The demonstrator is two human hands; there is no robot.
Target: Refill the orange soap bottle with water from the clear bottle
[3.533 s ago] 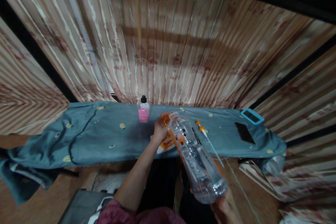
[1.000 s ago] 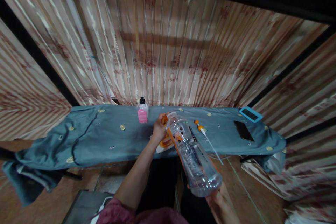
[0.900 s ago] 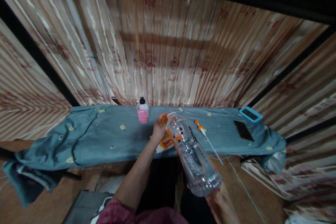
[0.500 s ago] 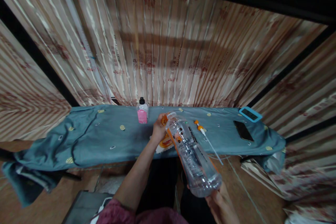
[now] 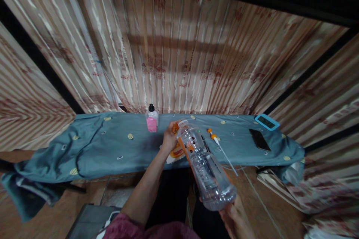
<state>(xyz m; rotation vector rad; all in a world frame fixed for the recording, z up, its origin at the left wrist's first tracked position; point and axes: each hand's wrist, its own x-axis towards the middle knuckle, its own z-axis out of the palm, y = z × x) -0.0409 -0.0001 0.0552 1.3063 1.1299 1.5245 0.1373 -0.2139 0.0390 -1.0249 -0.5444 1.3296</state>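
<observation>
A clear plastic bottle (image 5: 206,168) is held tilted over the table's near edge.

Its base is gripped by the right hand (image 5: 235,218); the left hand (image 5: 169,138) is closed around its neck. Little liquid is seen inside.

The bottle (image 5: 206,170) was clear, glossy plastic with ribbed sides, and the small bottle (image 5: 152,118) behind it looked like smooth plastic too. The desk (image 5: 112,145) was covered with matt, creased blue-grey cloth, while the curtain (image 5: 174,52) had a satiny sheen.
</observation>
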